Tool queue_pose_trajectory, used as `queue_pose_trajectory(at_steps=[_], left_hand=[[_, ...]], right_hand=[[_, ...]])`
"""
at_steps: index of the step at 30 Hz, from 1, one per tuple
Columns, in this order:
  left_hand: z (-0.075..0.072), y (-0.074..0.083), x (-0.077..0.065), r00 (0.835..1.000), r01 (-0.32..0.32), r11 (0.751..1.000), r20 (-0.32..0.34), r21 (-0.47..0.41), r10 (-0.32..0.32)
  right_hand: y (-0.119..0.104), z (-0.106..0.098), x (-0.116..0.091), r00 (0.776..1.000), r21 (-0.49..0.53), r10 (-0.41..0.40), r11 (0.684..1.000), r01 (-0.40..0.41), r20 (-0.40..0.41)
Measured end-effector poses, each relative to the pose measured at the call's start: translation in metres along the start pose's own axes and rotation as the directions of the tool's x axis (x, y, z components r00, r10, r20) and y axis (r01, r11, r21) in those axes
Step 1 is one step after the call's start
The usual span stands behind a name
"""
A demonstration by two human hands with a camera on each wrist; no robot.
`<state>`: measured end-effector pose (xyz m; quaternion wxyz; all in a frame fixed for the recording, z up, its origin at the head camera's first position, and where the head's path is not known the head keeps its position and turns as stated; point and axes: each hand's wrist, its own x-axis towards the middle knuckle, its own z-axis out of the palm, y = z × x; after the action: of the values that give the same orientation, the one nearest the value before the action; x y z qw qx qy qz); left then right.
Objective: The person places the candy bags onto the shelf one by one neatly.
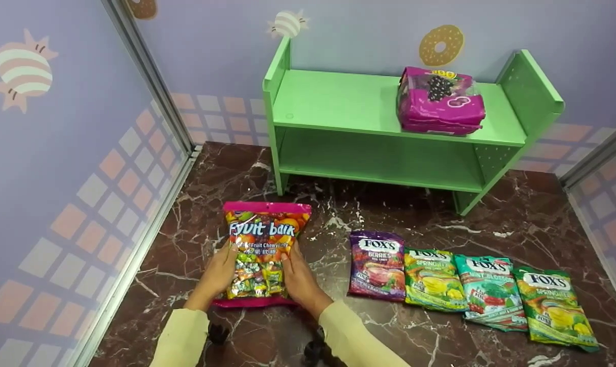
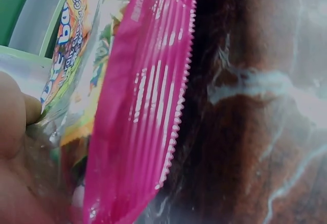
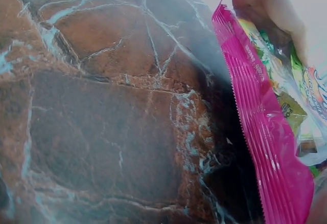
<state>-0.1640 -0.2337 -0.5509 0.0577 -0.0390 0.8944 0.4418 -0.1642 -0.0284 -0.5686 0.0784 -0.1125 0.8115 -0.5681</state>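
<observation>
A candy bag [image 1: 259, 239] with pink end seals, lettered "Fruit baik", is held at its two sides in front of the person. My left hand [image 1: 218, 275] grips its left side and my right hand [image 1: 304, 281] its right, with the thumbs lying over the front. Wrapped candies show through the lower clear part. In the left wrist view the ridged pink seal [image 2: 145, 91] runs beside the hand, close over the marble surface. The right wrist view shows the same bag's pink edge [image 3: 265, 142] with part of the right hand [image 3: 276, 9] above it.
Behind stands a green two-tier shelf [image 1: 333, 99], with a purple candy pack [image 1: 443, 104] on its upper board. Several Fox's candy bags lie in a row at right: a purple one [image 1: 377, 265], a mint one [image 1: 491, 293] and yellow-green ones [image 1: 555, 306]. Patterned walls [image 1: 58, 168] enclose the brown marble surface [image 1: 175, 244].
</observation>
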Motion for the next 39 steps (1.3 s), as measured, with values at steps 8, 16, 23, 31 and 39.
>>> queue_pose_trajectory(at_steps=[8,16,23,31,39], left_hand=[[0.001,0.01,-0.002,1.0,-0.022,1.0,-0.019,-0.008,0.022],[0.002,0.019,-0.004,0.999,-0.038,0.999,-0.034,-0.008,0.037],[0.002,0.027,-0.004,0.998,-0.037,0.999,-0.046,0.001,0.037],[0.003,0.039,-0.004,0.996,-0.074,0.997,-0.043,-0.036,0.073],[0.005,0.042,-0.003,0.994,-0.101,0.994,-0.036,-0.05,0.099]], right_hand=[[-0.002,-0.007,-0.001,1.0,0.013,-0.006,1.0,0.006,-0.001],[-0.006,-0.016,-0.004,1.0,0.057,-0.027,0.998,0.027,-0.002],[-0.009,-0.022,-0.006,0.998,0.105,-0.056,0.993,0.057,-0.016],[-0.012,-0.028,-0.007,0.998,0.086,-0.056,0.995,0.059,-0.035],[-0.018,-0.037,-0.01,0.997,0.069,-0.065,0.995,0.067,-0.037]])
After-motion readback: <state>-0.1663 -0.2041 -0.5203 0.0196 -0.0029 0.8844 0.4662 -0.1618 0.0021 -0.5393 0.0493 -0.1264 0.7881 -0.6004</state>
